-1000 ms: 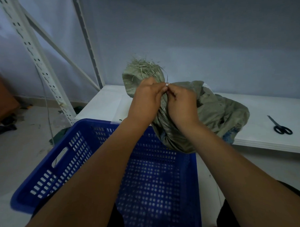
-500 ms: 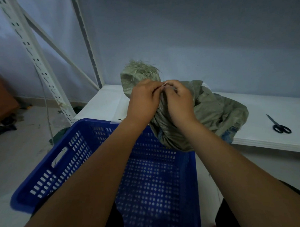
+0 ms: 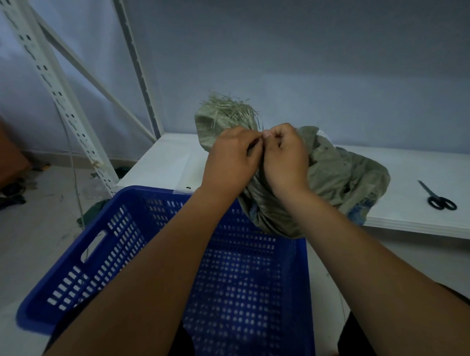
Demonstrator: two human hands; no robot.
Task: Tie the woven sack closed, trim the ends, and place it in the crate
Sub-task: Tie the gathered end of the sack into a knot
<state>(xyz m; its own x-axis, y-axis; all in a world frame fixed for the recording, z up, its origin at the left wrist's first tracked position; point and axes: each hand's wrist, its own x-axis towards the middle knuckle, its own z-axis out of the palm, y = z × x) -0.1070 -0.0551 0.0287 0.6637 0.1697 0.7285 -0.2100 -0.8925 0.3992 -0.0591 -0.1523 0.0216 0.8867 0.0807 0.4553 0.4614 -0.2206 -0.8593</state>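
A grey-green woven sack (image 3: 337, 174) lies on the white shelf (image 3: 415, 171), its gathered neck held up with a frayed top (image 3: 226, 111) fanning out above my hands. My left hand (image 3: 232, 162) and my right hand (image 3: 285, 156) are side by side at the neck, fingertips pinched together on a thin tie that is too small to make out. The sack's lower end hangs over the far rim of the blue perforated crate (image 3: 103, 251), which sits in front of me under my forearms. Black scissors (image 3: 439, 198) rest on the shelf at the right.
A white slotted rack upright (image 3: 58, 98) with diagonal braces stands at the left. Dark cloth and debris lie on the floor (image 3: 25, 227) to the left. A blue-grey wall backs the shelf.
My hands have stayed at the sack's neck, fingertips working close together. The neck and frayed top have shifted slightly left.
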